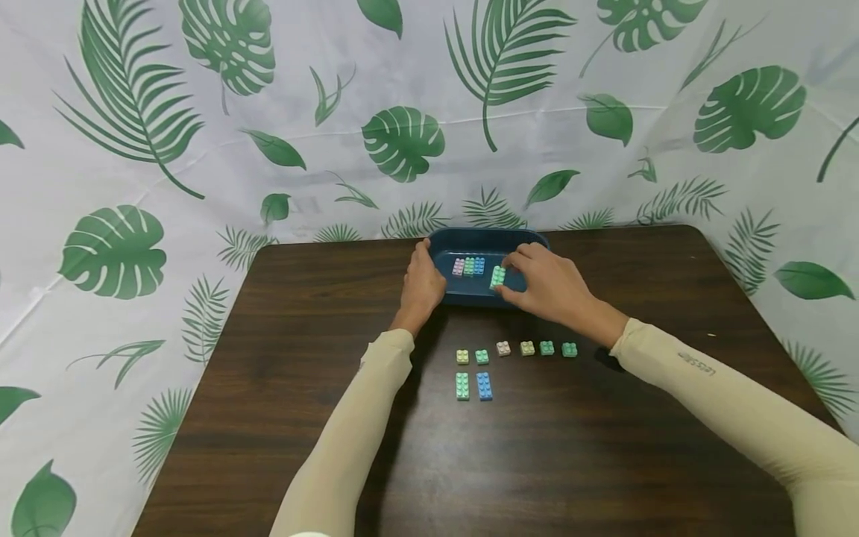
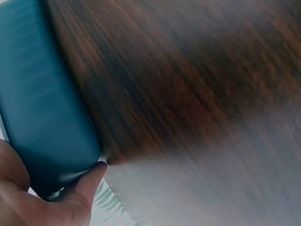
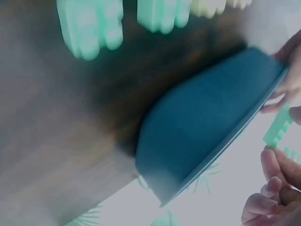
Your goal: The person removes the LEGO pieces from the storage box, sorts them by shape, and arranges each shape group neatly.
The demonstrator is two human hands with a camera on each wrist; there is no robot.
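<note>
Steadying blue tray (image 1: 470,300), presumably: left hand (image 1: 424,277) grips its end; right hand (image 1: 549,283) pinches green brick (image 1: 497,277) by its ends between fingers, likely keeping studs clear.

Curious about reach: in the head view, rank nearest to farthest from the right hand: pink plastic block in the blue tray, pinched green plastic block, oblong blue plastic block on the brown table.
1. Green block: pinched by the right hand.
2. Pink block: inside the tray, leftmost.
3. Blue block: outside, on the table.
</note>
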